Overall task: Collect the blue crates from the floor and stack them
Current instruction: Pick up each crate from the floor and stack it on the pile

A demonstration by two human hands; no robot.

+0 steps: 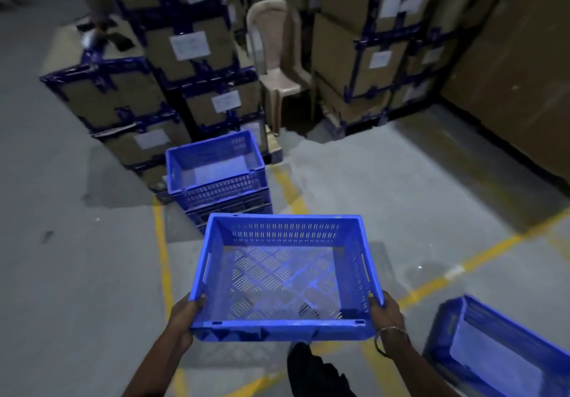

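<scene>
I held an empty blue crate (pixel 283 276) by its near corners, left hand (pixel 185 316) and right hand (pixel 387 313) gripping. The stack (pixel 219 180) stood at eleven o'clock, already several high. Another crate (pixel 496 344) lay on the floor (pixel 401 187) at four o'clock, not yet collected.

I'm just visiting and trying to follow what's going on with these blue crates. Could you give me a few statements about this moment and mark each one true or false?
1. Both hands grip the carried crate, the left hand and right hand at its near corners. True.
2. The carried crate is full of boxes. False: it is empty, its perforated bottom showing.
3. A stack of blue crates stands ahead, beside the cardboard boxes. True.
4. No other crate lies on the floor. False: another crate lies at the lower right.
5. A plastic chair stands between the box stacks. True.
</scene>
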